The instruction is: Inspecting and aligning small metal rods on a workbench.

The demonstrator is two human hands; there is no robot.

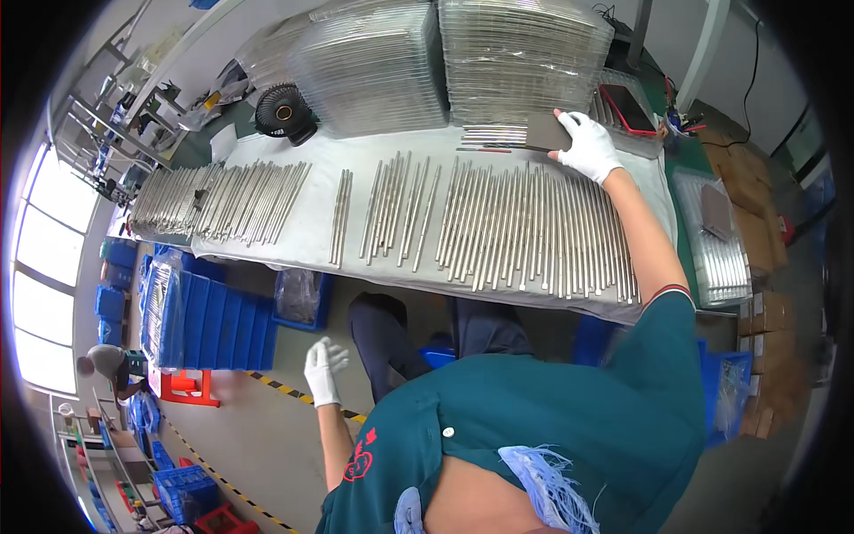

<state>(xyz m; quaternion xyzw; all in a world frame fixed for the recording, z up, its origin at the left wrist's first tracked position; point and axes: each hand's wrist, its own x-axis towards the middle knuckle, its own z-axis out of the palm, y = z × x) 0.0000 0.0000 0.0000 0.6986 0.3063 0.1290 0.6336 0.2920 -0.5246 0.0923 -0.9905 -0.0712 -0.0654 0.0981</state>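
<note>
Silvery metal rods (534,227) lie in rows along a cloth-covered desk (322,182), the broadest group at right, smaller bunches at centre and a dense set at left. At the far right, a worker's white-gloved right hand (587,147) reaches to a flat grey piece (544,130), thumb and fingers parted at its edge; whether they grip it cannot be told. Shorter rods (494,135) sit just left of it. The gloved left hand (325,367) hangs off the desk's near side, fingers loosely spread. Clear plastic trays (520,67) stand stacked at the far side, between a black fan (283,114) and a phone (628,109).
</note>
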